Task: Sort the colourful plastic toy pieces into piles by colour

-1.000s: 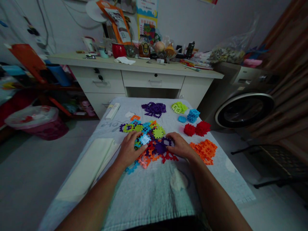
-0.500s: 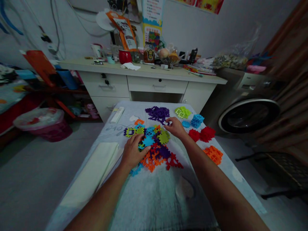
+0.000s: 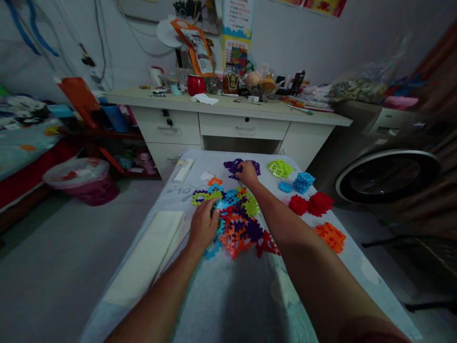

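A flat mixed heap of colourful interlocking plastic tiles [image 3: 238, 223] lies on the cloth-covered table [image 3: 235, 295]. My left hand [image 3: 203, 225] rests on the heap's left edge, fingers curled over a light blue tile. My right hand [image 3: 247, 172] reaches to the far purple tile pile [image 3: 233, 166] and its fingers are closed on it; what they pinch is hidden. Sorted piles lie to the right: yellow-green [image 3: 280, 168], blue [image 3: 303, 181], red [image 3: 312, 204], orange [image 3: 330, 236].
A folded white cloth [image 3: 148, 257] lies along the table's left side, and a white tube [image 3: 183, 170] at the far left. Beyond stands a cluttered cream desk [image 3: 228, 119]. A washing machine [image 3: 387, 162] is at right, a pink bin [image 3: 81, 178] at left.
My right hand left the mixed heap and stretched forward to the purple pile. The view shifted left and the left hand stayed on the heap.
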Available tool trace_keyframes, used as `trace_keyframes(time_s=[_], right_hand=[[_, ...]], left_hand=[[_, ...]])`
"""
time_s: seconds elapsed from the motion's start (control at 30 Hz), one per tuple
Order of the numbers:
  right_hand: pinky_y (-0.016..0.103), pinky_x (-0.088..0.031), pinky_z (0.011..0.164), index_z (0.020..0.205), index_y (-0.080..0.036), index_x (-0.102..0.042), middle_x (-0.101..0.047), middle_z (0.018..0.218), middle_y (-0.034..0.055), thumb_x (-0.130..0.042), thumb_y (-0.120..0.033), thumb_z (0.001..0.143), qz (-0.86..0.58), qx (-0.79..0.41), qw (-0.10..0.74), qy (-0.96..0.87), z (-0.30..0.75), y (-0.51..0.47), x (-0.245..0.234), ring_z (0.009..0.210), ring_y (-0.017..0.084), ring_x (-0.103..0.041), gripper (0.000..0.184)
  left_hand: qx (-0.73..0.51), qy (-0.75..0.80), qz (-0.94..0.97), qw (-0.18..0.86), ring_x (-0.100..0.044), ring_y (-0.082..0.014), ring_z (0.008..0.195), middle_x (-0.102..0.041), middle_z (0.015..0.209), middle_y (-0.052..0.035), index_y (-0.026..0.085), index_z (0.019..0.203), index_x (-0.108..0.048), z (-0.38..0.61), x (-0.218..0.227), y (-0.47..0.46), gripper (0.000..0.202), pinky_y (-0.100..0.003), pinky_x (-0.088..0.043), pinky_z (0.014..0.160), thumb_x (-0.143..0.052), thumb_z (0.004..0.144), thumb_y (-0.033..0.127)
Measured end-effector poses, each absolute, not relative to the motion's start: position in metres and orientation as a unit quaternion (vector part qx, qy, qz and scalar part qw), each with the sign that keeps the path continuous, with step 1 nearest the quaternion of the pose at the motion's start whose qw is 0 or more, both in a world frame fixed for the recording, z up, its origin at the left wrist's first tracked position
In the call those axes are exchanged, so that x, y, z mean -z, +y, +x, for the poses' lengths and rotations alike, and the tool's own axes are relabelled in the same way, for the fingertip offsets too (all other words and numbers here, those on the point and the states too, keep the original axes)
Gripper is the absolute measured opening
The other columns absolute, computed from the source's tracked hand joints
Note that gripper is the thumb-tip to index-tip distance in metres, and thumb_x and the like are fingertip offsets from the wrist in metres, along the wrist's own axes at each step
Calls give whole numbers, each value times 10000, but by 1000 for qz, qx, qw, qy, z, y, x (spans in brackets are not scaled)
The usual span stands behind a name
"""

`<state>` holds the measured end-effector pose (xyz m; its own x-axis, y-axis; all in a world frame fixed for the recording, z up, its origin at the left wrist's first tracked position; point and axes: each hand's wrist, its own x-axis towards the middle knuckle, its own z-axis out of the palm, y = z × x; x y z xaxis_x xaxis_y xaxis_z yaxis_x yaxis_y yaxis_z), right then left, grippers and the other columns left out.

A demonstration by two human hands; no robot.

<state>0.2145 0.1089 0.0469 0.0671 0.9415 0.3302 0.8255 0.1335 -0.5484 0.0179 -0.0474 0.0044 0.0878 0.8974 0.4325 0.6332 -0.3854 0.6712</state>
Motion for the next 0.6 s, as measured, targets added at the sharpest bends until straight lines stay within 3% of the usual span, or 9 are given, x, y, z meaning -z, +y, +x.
trace_keyframes(time_s=[0.23, 0.4, 0.6], right_hand=[[304, -458, 857, 887, -158, -661, -647, 958, 56, -635, -87, 731, -616, -122, 352, -694, 224, 90, -48, 851, 164, -578, 173], [276, -468, 793, 941, -186, -702, -706, 937, 24, -694, -169, 746, -518, -213, 251, -789, 230, 56, -43, 843, 161, -622, 196], [297, -451, 823, 870, -182, -734, -721, 897, 49, -670, -77, 729, -507, -140, 182, -831, 219, 40, -43, 880, 201, -636, 187]], left_hand=[[-428, 526, 720, 147, -586, -241, 1130, -660, 1170, -79, 211, 1146, -615, 16, -5, -47, 306, -444, -456, 1011, -404, 941, 296], [-418, 538, 722, 116, -554, -255, 1153, -633, 1195, -86, 210, 1121, -624, 16, -6, -48, 287, -457, -420, 1031, -448, 940, 344], [-397, 549, 728, 104, -548, -269, 1157, -619, 1191, -97, 205, 1123, -627, 15, -3, -45, 312, -460, -421, 1031, -468, 927, 388]])
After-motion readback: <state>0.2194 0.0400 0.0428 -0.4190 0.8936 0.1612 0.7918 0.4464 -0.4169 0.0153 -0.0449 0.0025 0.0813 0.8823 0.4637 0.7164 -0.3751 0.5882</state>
